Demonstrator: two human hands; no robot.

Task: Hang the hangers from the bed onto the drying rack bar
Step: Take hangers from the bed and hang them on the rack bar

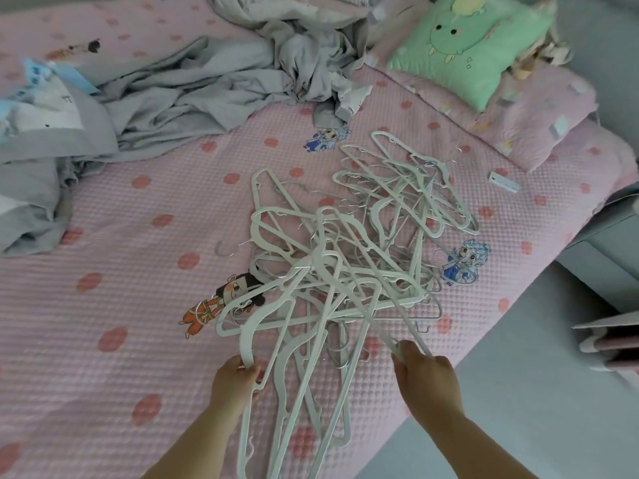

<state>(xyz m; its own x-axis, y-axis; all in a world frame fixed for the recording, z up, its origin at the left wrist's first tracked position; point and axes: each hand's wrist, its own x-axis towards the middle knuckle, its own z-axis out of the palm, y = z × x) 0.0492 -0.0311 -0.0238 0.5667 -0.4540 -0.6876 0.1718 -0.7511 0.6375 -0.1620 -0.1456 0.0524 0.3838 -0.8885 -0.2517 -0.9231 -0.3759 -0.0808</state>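
Observation:
A tangled heap of several white plastic hangers with thin metal hooks lies on the pink dotted bed cover. My left hand grips the curved end of one hanger at the near edge of the heap. My right hand holds the thin ends of a few hangers that stretch back into the pile. Some hangers near me are lifted and slant toward my hands. No drying rack is in view.
Crumpled grey bedding covers the far left of the bed. A green cartoon pillow leans at the far right. A small white tag lies right of the heap. Grey floor and a folded pink item are beyond the bed's right edge.

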